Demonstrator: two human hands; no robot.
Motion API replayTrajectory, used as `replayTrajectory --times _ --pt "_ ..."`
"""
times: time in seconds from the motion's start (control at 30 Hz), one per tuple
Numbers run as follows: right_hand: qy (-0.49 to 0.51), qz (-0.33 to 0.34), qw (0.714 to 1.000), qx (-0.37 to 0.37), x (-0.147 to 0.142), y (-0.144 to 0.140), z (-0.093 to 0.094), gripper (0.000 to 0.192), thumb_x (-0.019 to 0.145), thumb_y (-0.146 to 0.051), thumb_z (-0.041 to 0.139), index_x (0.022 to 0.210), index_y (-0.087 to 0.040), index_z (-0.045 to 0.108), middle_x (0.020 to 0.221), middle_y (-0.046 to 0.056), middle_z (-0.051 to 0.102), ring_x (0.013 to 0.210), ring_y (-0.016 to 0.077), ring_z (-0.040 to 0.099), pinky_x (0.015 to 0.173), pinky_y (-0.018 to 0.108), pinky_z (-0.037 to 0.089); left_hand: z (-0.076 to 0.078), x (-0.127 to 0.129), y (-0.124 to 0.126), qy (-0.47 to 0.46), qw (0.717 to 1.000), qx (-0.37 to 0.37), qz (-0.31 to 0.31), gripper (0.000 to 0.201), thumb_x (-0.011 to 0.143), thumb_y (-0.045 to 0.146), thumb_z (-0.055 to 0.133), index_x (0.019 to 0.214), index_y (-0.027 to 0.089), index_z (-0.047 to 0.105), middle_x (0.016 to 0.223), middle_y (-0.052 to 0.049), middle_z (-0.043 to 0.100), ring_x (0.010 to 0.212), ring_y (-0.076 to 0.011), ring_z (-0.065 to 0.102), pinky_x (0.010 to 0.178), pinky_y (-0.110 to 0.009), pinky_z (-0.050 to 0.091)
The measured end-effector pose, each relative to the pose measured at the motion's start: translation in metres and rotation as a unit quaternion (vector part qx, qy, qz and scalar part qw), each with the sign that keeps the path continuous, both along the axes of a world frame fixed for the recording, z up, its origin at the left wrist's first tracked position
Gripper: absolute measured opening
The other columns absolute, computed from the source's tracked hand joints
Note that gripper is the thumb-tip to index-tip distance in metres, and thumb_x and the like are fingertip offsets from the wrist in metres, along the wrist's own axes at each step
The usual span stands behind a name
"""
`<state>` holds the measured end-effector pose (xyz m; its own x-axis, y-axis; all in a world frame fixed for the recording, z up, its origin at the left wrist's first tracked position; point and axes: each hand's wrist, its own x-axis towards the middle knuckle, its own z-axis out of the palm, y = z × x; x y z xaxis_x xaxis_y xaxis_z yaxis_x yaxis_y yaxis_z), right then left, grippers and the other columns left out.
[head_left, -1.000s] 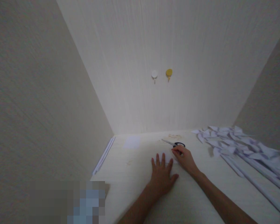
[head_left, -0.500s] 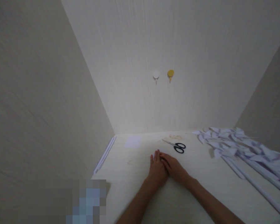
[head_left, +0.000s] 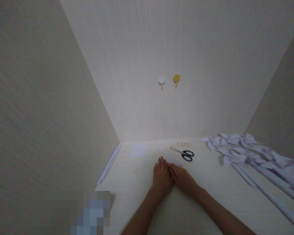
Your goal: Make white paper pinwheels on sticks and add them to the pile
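Black-handled scissors (head_left: 183, 152) lie uncovered and idle: nearer than them, the curled right hand (head_left: 182, 176) has joined the flattened left hand (head_left: 162, 178), any grip indiscernible.

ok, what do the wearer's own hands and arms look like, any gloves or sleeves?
Left hand and right hand: bare, no gloves. Forearms uncovered to the frame edge, no sleeves. No watch visible. Rings: too dim to tell.
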<state>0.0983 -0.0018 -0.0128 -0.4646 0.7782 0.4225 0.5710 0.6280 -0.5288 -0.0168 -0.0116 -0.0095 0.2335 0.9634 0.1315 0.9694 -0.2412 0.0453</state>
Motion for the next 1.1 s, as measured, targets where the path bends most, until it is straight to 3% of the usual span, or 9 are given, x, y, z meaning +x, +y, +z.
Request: replayTrajectory --times 0.23,0.37,0.5,0.57,0.7,0.77,1.1 --pt "-0.154 -0.061 0.982 0.090 -0.002 0.002 -0.003 0.036 0.080 -0.005 0.026 0.104 -0.012 0.051 0.100 0.011 0.060 0.089 0.0157 0.057 0.092 0.035 0.034 -0.001 -0.002 0.001 0.009 0.999 0.026 0.018 0.054 0.081 0.033 0.020 0.125 0.003 0.029 0.134 -0.017 0.024 0.124 -0.0223 0.019 0.098 -0.035 0.022" --pt "-0.189 -0.132 0.967 0.105 0.007 0.008 -0.004 0.033 0.082 -0.010 0.028 0.106 -0.008 0.051 0.105 0.014 0.058 0.096 0.0183 0.054 0.091 0.035 0.034 0.001 0.000 -0.011 0.015 0.999 0.024 0.023 0.055 0.082 0.034 0.018 0.125 0.003 0.029 0.133 -0.017 0.026 0.123 -0.0230 0.020 0.099 -0.037 0.021" --pt "-0.201 -0.196 0.954 0.101 0.016 0.011 -0.009 0.035 0.082 -0.013 0.029 0.109 -0.005 0.050 0.110 0.016 0.055 0.106 0.0234 0.047 0.092 0.043 0.029 0.000 0.003 -0.022 0.030 0.999 0.016 -0.009 0.055 0.082 0.034 0.018 0.126 0.003 0.028 0.133 -0.016 0.026 0.124 -0.0234 0.017 0.100 -0.039 0.020" --pt "-0.207 -0.182 0.956 0.104 0.015 0.009 -0.012 0.036 0.083 -0.015 0.029 0.111 -0.006 0.049 0.116 0.016 0.051 0.111 0.0241 0.042 0.094 0.046 0.025 -0.001 0.003 -0.023 0.028 0.999 0.016 -0.014 0.055 0.082 0.033 0.018 0.127 0.003 0.027 0.134 -0.016 0.024 0.124 -0.0235 0.016 0.100 -0.039 0.019" --pt "-0.208 -0.060 0.971 0.098 0.007 0.002 -0.015 0.039 0.083 -0.015 0.026 0.119 -0.012 0.043 0.125 0.008 0.043 0.116 0.0153 0.036 0.096 0.034 0.027 -0.001 0.001 -0.019 0.023 0.999 0.006 -0.023 0.052 0.082 0.028 0.018 0.127 0.003 0.026 0.134 -0.015 0.024 0.124 -0.0229 0.015 0.101 -0.038 0.019" --pt "-0.210 -0.048 0.973 0.080 0.004 -0.002 -0.015 0.041 0.083 -0.015 0.025 0.122 -0.015 0.039 0.127 0.006 0.040 0.117 0.0143 0.034 0.096 0.034 0.027 -0.001 0.000 -0.017 0.023 0.999 0.004 -0.027 0.052 0.081 0.027 0.018 0.127 0.004 0.026 0.134 -0.015 0.024 0.124 -0.0227 0.015 0.100 -0.038 0.019" --pt "-0.203 -0.180 0.962 0.000 0.017 0.002 -0.003 0.041 0.084 -0.029 0.027 0.118 -0.014 0.044 0.125 0.009 0.043 0.115 0.0190 0.038 0.093 0.039 0.028 0.002 -0.001 -0.019 0.037 0.999 0.016 -0.024 0.055 0.081 0.033 0.019 0.126 0.003 0.027 0.134 -0.016 0.023 0.124 -0.0236 0.016 0.099 -0.042 0.020"
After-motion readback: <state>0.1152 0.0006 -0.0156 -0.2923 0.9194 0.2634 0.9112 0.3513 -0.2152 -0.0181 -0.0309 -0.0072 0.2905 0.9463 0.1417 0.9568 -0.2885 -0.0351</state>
